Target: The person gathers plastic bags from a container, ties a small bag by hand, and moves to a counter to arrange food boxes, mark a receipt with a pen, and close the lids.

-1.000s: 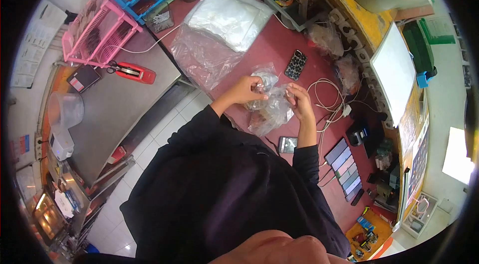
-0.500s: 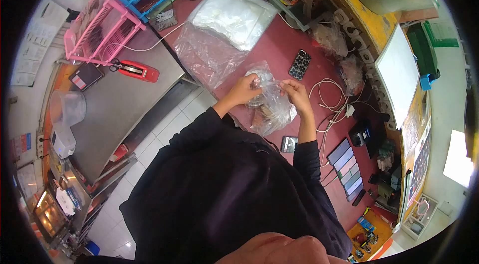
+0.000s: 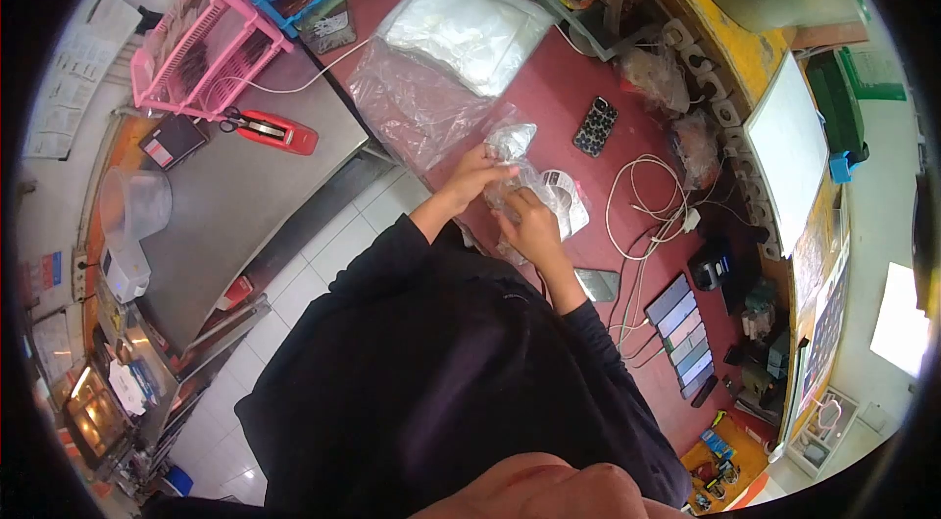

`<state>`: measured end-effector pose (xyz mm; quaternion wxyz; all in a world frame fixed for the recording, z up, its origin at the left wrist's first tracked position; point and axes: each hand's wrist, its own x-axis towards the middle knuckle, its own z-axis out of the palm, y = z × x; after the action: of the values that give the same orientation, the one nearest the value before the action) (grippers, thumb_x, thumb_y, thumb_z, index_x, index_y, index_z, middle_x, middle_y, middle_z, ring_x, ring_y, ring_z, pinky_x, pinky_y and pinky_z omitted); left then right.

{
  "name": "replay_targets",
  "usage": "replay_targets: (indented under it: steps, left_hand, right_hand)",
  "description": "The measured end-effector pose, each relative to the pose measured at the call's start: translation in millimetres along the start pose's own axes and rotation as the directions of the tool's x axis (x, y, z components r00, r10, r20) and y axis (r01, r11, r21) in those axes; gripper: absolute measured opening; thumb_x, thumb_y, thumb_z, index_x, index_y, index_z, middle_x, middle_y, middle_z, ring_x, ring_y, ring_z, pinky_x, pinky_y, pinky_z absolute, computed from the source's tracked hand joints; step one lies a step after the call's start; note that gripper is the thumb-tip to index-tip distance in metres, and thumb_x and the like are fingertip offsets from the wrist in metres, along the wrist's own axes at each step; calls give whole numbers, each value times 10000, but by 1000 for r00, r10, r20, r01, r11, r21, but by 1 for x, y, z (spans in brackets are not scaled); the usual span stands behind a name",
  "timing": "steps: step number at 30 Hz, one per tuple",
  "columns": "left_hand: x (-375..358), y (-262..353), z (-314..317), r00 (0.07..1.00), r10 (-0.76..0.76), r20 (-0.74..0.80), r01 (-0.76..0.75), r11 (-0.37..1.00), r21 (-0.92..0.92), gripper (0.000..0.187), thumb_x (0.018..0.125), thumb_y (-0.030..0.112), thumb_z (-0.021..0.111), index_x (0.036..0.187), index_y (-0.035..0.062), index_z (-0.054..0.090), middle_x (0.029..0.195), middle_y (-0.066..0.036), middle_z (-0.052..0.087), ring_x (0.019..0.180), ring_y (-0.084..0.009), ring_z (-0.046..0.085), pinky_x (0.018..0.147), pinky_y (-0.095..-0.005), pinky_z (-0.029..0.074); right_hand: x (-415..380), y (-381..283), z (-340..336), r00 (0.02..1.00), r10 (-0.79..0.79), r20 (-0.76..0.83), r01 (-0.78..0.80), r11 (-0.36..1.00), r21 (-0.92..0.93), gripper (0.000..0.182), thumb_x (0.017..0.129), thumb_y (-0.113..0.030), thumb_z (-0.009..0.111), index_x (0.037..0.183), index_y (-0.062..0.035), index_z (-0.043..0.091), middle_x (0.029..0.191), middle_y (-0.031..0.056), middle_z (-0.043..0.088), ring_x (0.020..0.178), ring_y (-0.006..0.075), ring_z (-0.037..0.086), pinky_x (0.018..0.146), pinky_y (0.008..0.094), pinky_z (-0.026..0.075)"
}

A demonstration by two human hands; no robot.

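Observation:
A clear plastic bag [image 3: 511, 183] is bunched between my two hands over the red tabletop. My left hand [image 3: 465, 180] is closed on its gathered part from the left, and a whitish crumpled end [image 3: 513, 139] sticks out beyond the fingers. Lower and to the right, my right hand [image 3: 534, 226] has its fingers curled onto the same bag. Beside the right hand's fingers sits a white round-edged item with dark print [image 3: 564, 197]. Part of the bag is hidden behind my hands.
A stack of clear plastic bags [image 3: 466, 24] and a loose plastic sheet [image 3: 412, 102] lie farther back. To the right are a patterned phone [image 3: 595, 126], looped white cables [image 3: 627, 215] and a tablet [image 3: 679, 333]. Another phone [image 3: 598, 284] lies by my right forearm. A red tape dispenser [image 3: 279, 132] rests on the metal counter.
My right hand has moved left and down, closer to my left hand. The bag, spread between both hands before, is now bunched, and the white printed item shows beside it.

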<state>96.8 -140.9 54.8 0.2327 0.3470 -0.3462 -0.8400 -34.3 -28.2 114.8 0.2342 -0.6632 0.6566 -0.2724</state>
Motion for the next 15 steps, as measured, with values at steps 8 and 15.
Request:
replay_targets:
  steps: [8,15]
  left_hand:
    - [-13,9,-4,984,177,29,-179,978,104,378,829,34,678,1163,21,502,1055,-113,658,968,-162,630,879,-305,465]
    - [-21,-4,-4,989,139,55,-138,990,-27,381,845,49,662,1186,14,494,1039,-138,672,1015,-175,626,902,-306,458]
  right_hand:
    - [-6,18,-17,952,53,-302,42,953,301,316,819,-46,514,1112,-11,626,1013,141,635,909,269,613,855,345,459]
    - [-3,17,-44,902,351,-252,-202,858,472,239,938,-43,473,1087,-31,658,859,83,552,838,159,558,759,287,468]
